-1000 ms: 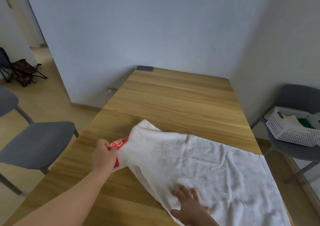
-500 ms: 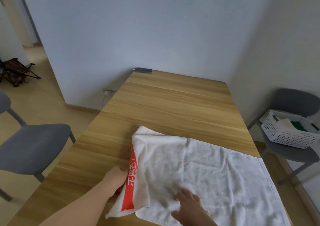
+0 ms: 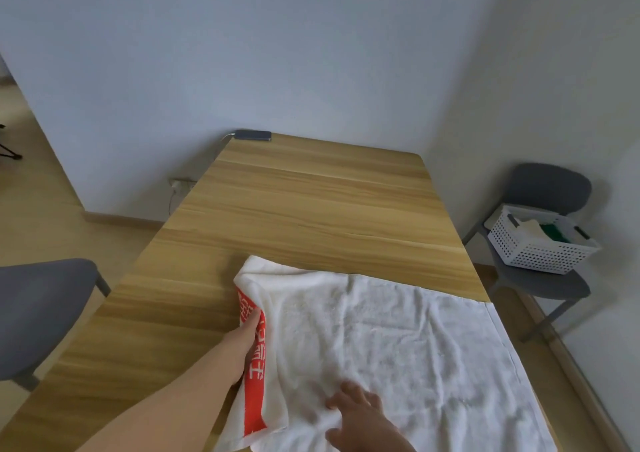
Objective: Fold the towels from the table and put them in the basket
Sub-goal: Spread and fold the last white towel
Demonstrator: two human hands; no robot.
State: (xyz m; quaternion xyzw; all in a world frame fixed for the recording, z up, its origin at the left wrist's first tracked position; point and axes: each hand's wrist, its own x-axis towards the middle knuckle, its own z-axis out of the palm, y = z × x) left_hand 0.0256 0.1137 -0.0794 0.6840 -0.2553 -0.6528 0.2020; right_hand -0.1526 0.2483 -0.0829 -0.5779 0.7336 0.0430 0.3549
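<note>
A white towel (image 3: 398, 340) with a red lettered band lies spread over the near right part of the wooden table (image 3: 311, 202). Its left end is folded over, so the red band faces up. My left hand (image 3: 244, 342) lies along that folded edge with its fingers straight, partly tucked under the band. My right hand (image 3: 360, 417) presses flat on the towel near the front edge. The white perforated basket (image 3: 535, 249) stands on a grey chair (image 3: 554, 283) to the right of the table, with a cream and a green cloth inside.
A phone (image 3: 252, 135) on a cable lies at the table's far left corner against the wall. Another grey chair (image 3: 38, 299) stands at the left of the table. The wall runs close behind the table and behind the basket chair.
My left hand has brought the towel's left end over onto the towel, let go of the corner and now lies straight along the fold. My right hand stayed pressing near the front.
</note>
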